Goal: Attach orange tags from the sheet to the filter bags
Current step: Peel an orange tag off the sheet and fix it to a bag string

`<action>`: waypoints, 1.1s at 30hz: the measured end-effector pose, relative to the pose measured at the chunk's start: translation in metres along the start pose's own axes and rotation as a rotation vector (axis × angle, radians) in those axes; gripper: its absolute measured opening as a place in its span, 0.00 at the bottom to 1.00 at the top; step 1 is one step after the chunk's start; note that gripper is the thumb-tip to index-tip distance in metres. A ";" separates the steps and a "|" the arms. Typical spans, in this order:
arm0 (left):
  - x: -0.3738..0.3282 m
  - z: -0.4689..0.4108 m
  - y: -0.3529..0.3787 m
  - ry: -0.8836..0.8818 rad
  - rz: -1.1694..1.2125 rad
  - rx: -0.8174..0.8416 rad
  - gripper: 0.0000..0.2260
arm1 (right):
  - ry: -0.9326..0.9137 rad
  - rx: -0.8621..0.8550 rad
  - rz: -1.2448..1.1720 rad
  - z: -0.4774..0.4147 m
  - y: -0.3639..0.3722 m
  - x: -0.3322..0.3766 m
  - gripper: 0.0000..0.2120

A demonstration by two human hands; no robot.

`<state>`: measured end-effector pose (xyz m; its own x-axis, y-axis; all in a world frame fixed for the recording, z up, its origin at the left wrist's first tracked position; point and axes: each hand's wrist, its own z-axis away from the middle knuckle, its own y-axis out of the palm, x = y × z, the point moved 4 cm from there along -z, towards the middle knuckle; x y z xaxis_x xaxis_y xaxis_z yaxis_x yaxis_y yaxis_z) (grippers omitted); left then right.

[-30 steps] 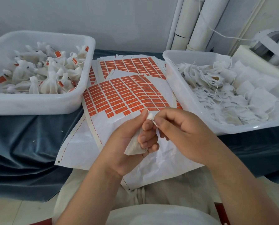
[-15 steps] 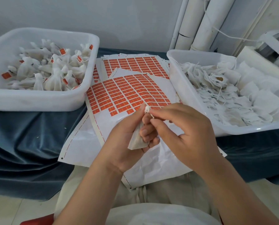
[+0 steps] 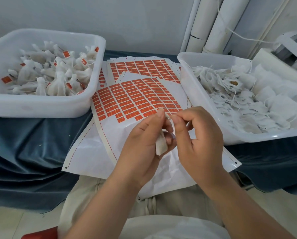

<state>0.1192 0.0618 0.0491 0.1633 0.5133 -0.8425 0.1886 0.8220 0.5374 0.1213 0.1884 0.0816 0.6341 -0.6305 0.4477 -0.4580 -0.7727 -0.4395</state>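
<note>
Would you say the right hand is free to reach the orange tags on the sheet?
Probably not yet: the right hand pinches the top of the filter bag held by the left hand. The tag sheet lies uncovered just beyond.

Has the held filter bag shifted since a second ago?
Yes. The filter bag has moved slightly rightward and forward, nearer the right bin.

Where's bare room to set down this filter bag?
Bare blue cloth in front of the left tub, beside the sheets. Also the peeled white part of the top sheet, between the orange tags and your left hand. Crowded: left and right tub, full of bags.
</note>
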 end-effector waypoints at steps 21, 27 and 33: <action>-0.001 -0.007 -0.018 -0.072 0.279 -0.152 0.13 | 0.558 0.071 -0.482 0.007 0.009 -0.012 0.09; -0.006 -0.006 -0.017 0.096 -0.170 -0.228 0.10 | 0.797 0.142 -1.243 0.001 0.022 -0.014 0.09; -0.010 -0.004 -0.018 0.304 -0.614 -0.320 0.10 | 0.815 0.061 -1.096 -0.001 0.018 -0.022 0.14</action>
<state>0.1104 0.0425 0.0475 -0.1638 -0.0528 -0.9851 -0.1382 0.9899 -0.0301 0.0987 0.1884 0.0651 0.0974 0.4164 0.9039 0.0785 -0.9086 0.4101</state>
